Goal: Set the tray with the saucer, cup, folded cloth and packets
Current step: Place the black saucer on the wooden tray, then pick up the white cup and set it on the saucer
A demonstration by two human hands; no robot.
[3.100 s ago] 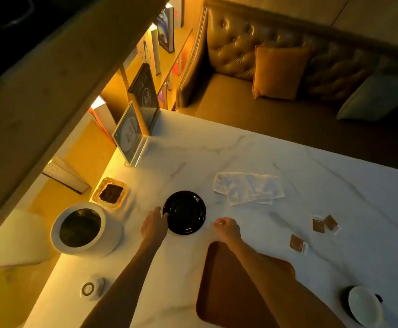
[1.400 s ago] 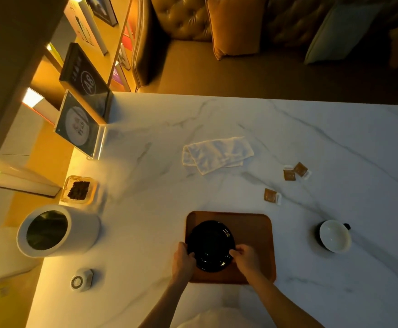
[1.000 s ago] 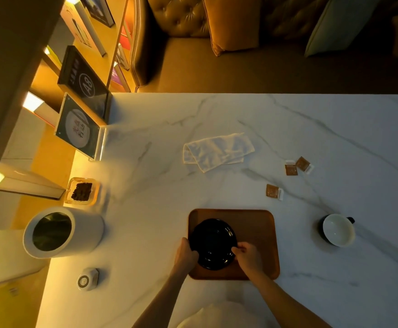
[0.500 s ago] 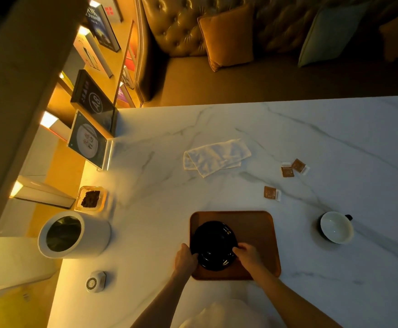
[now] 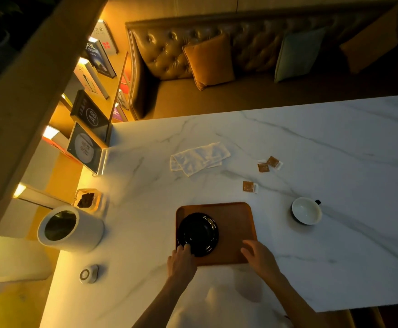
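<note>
Saucer (image 5: pixel 198 233), black and glossy, lies on the left half of the brown wooden tray (image 5: pixel 234 223), which sits on the white marble bench (image 5: pixel 311 150) close to the near edge. From the saucer's centre, the left hand (image 5: pixel 181 260) meets it at about 7 o'clock: its fingertips (image 5: pixel 185 247) touch the near rim, resting on it rather than clenched around it. The right hand (image 5: pixel 258 255) lies released, fingers spread, over the tray's corner at about 4 o'clock from the saucer; it touches the tray there and is clear of the saucer, grasping nothing.

Beyond the tray, at roughly 12 o'clock from the saucer, a white folded cloth (image 5: pixel 199 158) lies loosely on the bench, well apart from the tray. At about 1 o'clock, a single brown packet (image 5: pixel 249 186) lies near the tray's far right corner, and a pair of packets (image 5: pixel 269 164) lies farther off, the two touching or overlapping. At 3 o'clock, to the right of the tray and apart from it, stands the cup (image 5: pixel 306 210), white inside, with a dark handle pointing away to the right.

On the left end of the bench, at 9 o'clock, stands a white cylindrical container (image 5: pixel 71 229) with a dark opening; a small glass dish (image 5: pixel 86 200) of dark matter sits just beyond it, and a small round white device (image 5: pixel 88 273) nearer
</note>
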